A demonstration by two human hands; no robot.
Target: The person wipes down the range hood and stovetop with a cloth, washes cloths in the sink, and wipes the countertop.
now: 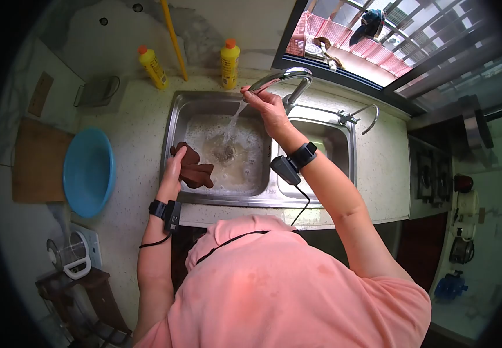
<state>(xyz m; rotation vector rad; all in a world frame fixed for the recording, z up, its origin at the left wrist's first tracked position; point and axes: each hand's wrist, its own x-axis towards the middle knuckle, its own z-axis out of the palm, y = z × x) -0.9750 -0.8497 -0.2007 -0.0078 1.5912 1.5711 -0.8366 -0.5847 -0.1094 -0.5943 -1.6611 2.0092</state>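
My left hand (pixel 172 169) grips a brown cloth (pixel 193 167) over the left side of the large sink basin (pixel 257 174). The cloth hangs bunched from my fingers. At the chrome faucet (pixel 300 78), my right hand (pixel 267 109) has its fingers closed around the spout's end. Water (pixel 233 123) streams down from there into the large basin, where cloudy, foamy water lies.
A blue basin (pixel 89 172) leans at the left beside a brown board (pixel 36 162). Two yellow bottles (pixel 153 68) (pixel 229 65) and a yellow stick (pixel 175 40) stand behind the sink. A smaller basin (pixel 320 139) and a thin tap (pixel 370 119) are at the right.
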